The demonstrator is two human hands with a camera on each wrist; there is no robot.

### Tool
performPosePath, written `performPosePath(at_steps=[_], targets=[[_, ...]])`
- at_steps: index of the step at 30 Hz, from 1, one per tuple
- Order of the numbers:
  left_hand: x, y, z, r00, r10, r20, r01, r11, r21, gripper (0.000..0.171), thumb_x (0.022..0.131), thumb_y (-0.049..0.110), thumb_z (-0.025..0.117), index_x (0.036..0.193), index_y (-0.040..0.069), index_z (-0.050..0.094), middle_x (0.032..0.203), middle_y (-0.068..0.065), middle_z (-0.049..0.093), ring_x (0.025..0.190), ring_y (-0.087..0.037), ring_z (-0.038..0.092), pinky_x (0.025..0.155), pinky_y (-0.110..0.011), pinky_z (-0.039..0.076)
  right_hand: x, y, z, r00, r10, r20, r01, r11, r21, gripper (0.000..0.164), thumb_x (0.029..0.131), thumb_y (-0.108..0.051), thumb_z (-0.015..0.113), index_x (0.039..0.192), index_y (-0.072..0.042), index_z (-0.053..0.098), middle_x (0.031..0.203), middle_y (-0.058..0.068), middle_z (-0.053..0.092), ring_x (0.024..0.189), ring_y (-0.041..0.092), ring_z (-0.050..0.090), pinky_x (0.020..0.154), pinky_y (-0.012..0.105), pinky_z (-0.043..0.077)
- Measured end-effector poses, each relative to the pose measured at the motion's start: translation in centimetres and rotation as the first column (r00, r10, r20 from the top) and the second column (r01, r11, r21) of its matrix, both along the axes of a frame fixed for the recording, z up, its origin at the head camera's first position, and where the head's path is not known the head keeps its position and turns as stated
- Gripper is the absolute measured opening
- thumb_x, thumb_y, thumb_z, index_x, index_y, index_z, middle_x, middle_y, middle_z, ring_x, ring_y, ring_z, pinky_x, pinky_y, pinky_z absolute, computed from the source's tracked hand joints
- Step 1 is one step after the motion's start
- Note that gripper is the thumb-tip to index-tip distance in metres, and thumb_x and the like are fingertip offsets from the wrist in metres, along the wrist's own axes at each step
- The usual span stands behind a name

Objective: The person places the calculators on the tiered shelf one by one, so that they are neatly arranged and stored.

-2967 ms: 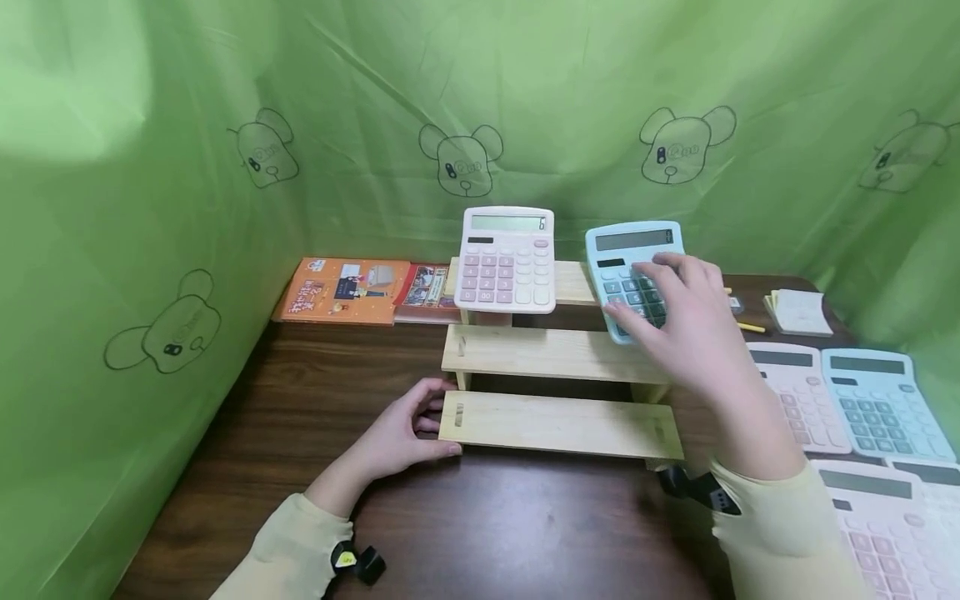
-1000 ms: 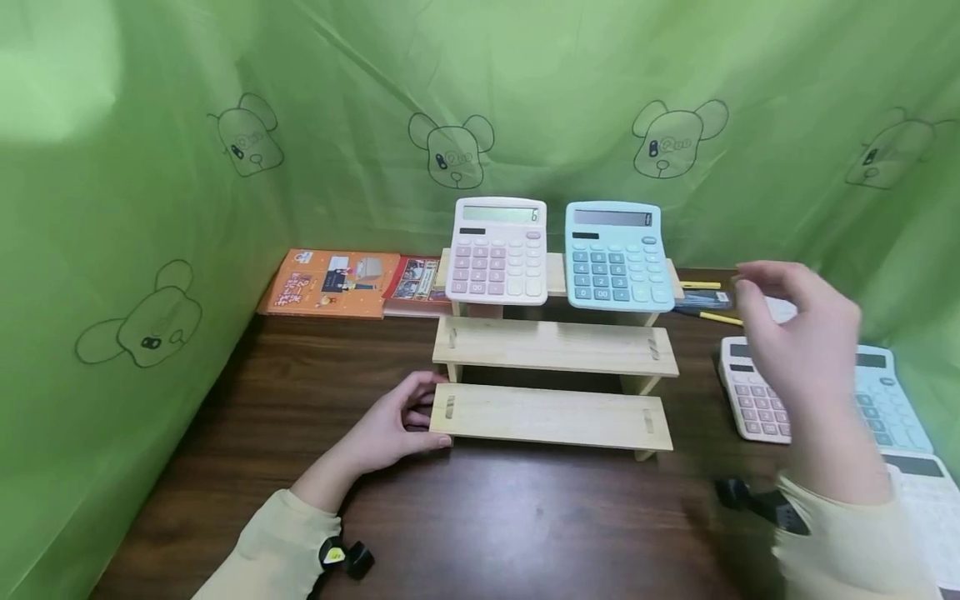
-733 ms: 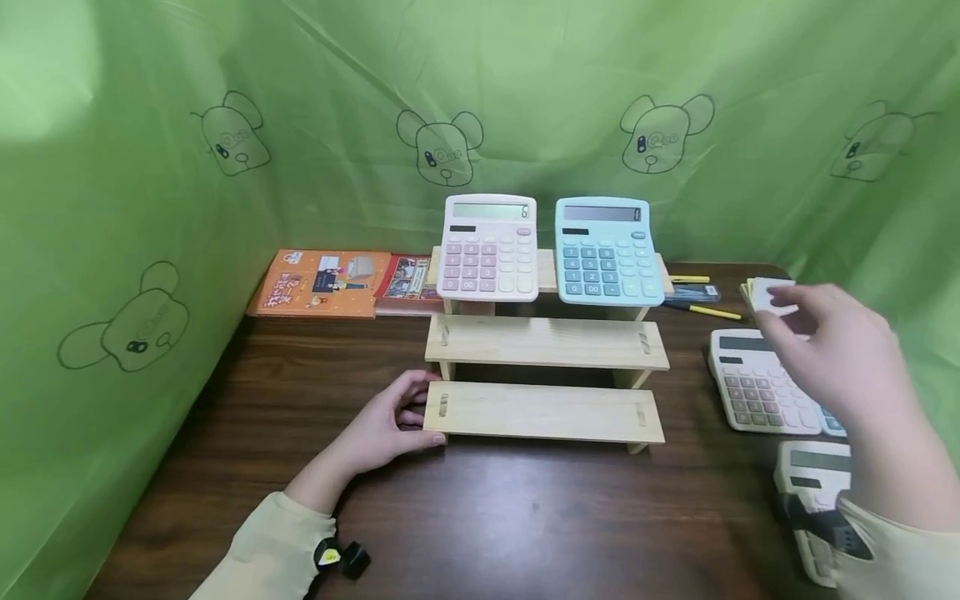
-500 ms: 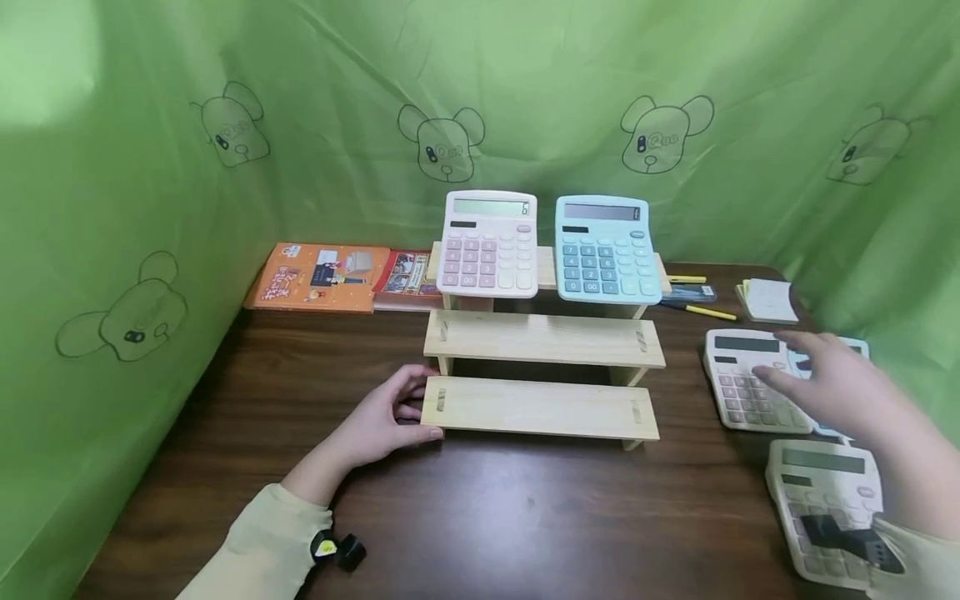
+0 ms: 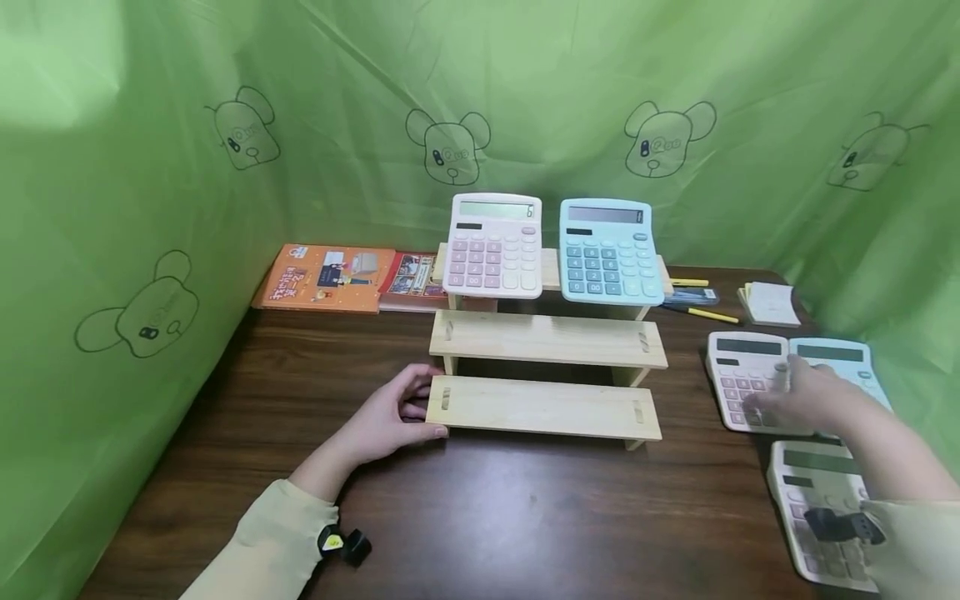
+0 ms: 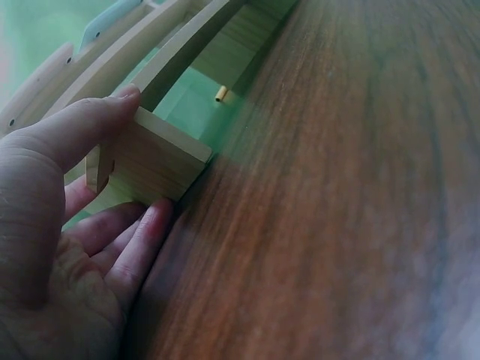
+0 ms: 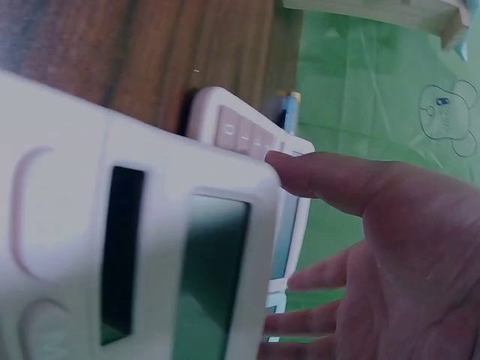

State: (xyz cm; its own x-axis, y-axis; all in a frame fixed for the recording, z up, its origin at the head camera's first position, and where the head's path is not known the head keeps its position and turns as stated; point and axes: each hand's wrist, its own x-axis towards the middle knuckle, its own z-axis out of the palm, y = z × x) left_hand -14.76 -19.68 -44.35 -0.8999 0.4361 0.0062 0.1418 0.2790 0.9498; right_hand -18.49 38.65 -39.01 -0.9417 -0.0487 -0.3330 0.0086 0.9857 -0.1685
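My left hand (image 5: 390, 421) grips the left end of the lowest step of a three-step wooden stand (image 5: 543, 406); in the left wrist view, the thumb lies on its edge and fingers are against the end support (image 6: 154, 161). On the top step lean a pink-and-white calculator (image 5: 492, 246) and a blue calculator (image 5: 610, 250). My right hand (image 5: 813, 400), slightly blurred, is over another pink-and-white calculator (image 5: 738, 358) on the table, its fingers extended. Whether the fingertips touch it, I cannot tell. Its lower right part is hidden by the hand.
A second blue calculator (image 5: 828, 353) lies beside the pink one, and a pale calculator (image 5: 813, 458) lies nearer, under the right wrist. Behind are a note pad (image 5: 770, 303), yellow-ended pens (image 5: 712, 315) and an orange book (image 5: 330, 279). Green curtains (image 5: 562, 83) surround the table.
The blue calculator, held by my right hand earlier, now rests on the top step. That hand has let go and moved right and down to the table calculators. My left hand keeps its grip.
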Motion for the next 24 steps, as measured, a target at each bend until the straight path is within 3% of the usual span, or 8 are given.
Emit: performPosePath(at_steps=[4, 7, 14, 20, 24], targets=[[-0.1, 0.3, 0.3, 1.000, -0.010, 0.000, 0.010, 1.000, 0.004, 0.071, 0.076, 0.008, 0.083, 0.135, 0.006, 0.044, 0.128, -0.008, 0.056, 0.115, -0.026, 0.055, 0.086, -0.037, 0.054, 0.0, -0.1, -0.3, 0.999, 0.034, -0.017, -0.034, 0.999, 0.030, 0.076, 0.080, -0.058, 0.069, 0.110, 0.008, 0.046, 0.094, 0.036, 0.052, 0.088, 0.056, 0.051, 0.064, 0.060, 0.046], [0.0, 0.2, 0.1, 1.000, -0.001, 0.004, 0.001, 1.000, -0.005, 0.072, 0.076, 0.008, 0.083, 0.136, 0.007, 0.043, 0.129, -0.008, 0.055, 0.115, -0.027, 0.055, 0.086, -0.038, 0.054, -0.2, -0.6, -0.3, 0.998, 0.061, -0.026, -0.060, 0.997, 0.049, 0.068, 0.080, -0.058, 0.069, 0.105, 0.003, 0.051, 0.090, 0.029, 0.054, 0.086, 0.049, 0.053, 0.063, 0.059, 0.046], [0.1, 0.0, -0.1, 1.000, 0.021, 0.009, -0.021, 0.999, -0.025, 0.074, 0.076, 0.008, 0.083, 0.137, 0.005, 0.042, 0.129, -0.008, 0.054, 0.115, -0.027, 0.054, 0.087, -0.037, 0.053, -0.4, -2.2, -0.3, 0.998, 0.052, -0.033, -0.051, 0.998, 0.040, 0.078, 0.083, -0.056, 0.067, 0.120, 0.010, 0.047, 0.102, 0.039, 0.048, 0.093, 0.056, 0.051, 0.070, 0.065, 0.045], [0.1, 0.1, -0.1, 1.000, 0.019, 0.011, -0.019, 0.999, -0.027, 0.074, 0.076, 0.009, 0.084, 0.137, 0.005, 0.042, 0.129, -0.008, 0.054, 0.115, -0.027, 0.054, 0.087, -0.037, 0.053, -0.6, -4.0, -0.2, 0.999, 0.007, -0.035, -0.006, 1.000, 0.021, 0.075, 0.082, -0.059, 0.066, 0.111, 0.007, 0.047, 0.100, 0.037, 0.048, 0.091, 0.051, 0.051, 0.067, 0.060, 0.046], [0.1, 0.1, -0.1, 0.999, 0.027, 0.021, -0.026, 0.999, -0.038, 0.075, 0.076, 0.010, 0.083, 0.138, 0.007, 0.042, 0.130, -0.008, 0.054, 0.116, -0.027, 0.054, 0.088, -0.039, 0.053, -0.9, -5.6, -0.4, 0.998, -0.036, -0.056, 0.037, 0.999, 0.018, 0.095, 0.079, -0.066, 0.065, 0.124, 0.013, 0.035, 0.101, 0.040, 0.042, 0.088, 0.052, 0.050, 0.063, 0.060, 0.046]])
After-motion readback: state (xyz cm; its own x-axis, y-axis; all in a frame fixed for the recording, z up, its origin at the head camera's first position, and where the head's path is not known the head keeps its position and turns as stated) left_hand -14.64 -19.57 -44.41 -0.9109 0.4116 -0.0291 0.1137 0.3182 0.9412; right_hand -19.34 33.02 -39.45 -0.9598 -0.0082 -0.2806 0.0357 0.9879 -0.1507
